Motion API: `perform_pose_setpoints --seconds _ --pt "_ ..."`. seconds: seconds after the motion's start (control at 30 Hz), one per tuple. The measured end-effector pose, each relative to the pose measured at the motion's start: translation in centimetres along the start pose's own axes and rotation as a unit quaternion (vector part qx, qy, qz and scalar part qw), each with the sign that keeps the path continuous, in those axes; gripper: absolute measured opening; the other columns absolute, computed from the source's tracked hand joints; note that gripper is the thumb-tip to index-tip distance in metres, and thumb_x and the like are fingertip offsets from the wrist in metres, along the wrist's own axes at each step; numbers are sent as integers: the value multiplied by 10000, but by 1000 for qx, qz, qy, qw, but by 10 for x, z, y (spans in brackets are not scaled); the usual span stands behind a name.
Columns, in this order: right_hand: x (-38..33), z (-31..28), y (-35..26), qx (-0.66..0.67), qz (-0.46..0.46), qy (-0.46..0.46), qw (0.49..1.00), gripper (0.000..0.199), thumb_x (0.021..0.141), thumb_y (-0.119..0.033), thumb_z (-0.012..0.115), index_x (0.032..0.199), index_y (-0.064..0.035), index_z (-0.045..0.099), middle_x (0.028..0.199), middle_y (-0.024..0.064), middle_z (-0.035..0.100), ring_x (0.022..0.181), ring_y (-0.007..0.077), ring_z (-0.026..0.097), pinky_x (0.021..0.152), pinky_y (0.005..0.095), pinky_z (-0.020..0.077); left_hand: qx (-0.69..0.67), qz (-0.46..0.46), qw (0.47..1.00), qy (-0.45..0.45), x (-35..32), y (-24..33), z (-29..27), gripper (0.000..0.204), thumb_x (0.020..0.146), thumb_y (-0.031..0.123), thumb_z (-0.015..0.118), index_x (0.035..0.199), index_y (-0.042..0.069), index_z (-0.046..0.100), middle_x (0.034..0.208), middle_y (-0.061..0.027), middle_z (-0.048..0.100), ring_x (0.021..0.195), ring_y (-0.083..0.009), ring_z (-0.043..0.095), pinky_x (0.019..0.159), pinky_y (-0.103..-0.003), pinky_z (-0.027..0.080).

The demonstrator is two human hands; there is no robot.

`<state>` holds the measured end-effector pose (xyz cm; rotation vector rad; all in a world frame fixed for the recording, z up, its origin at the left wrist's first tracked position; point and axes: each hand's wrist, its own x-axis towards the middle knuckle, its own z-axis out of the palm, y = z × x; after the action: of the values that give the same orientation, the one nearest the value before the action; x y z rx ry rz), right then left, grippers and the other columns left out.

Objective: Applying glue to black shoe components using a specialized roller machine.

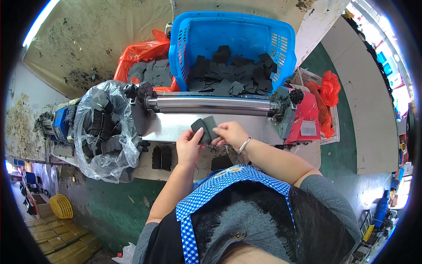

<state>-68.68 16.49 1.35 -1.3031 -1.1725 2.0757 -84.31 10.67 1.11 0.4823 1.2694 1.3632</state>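
Both my hands are together over the shiny metal plate (pixel 169 127) of a roller machine. Closed around a small stack of thin dark grey pieces (pixel 200 130) is my left hand (pixel 189 147), its thumb pressed on the face. My right hand (pixel 233 134), a silver bangle at the wrist, pinches the edge of a flat grey piece (pixel 212 125) that fans out from the stack. Their material is not certain. Just beyond the plate lies the steel roller (pixel 211 105). Dark bundled pieces (pixel 161 157) rest on the ledge below my left wrist.
Behind the roller, a blue basket (pixel 233 17) holds many loose dark pieces. A red bag (pixel 140 50) of pieces stands beside it. Left of the machine is a clear plastic bag (pixel 88 156) with bundles. The red machine housing (pixel 305 114) and a white crate (pixel 332 136) stand right.
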Motion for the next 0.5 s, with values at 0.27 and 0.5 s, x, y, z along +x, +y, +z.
perform_pose_setpoints --seconds 0.27,0.5 --pt "-6 9 7 -93 -121 -50 987 253 845 -215 625 903 31 631 755 74 647 594 109 612 510 202 486 108 93 990 -4 -2 -2 2 139 833 146 643 838 14 599 703 -28 599 522 -61 535 432 -176 423" --pt "1 -11 -11 167 32 200 965 238 869 -190 586 931 40 589 789 119 649 608 143 638 493 201 482 72 16 997 -22 -2 6 -3 128 850 119 613 855 -8 607 722 -67 623 526 -103 589 456 -177 450"
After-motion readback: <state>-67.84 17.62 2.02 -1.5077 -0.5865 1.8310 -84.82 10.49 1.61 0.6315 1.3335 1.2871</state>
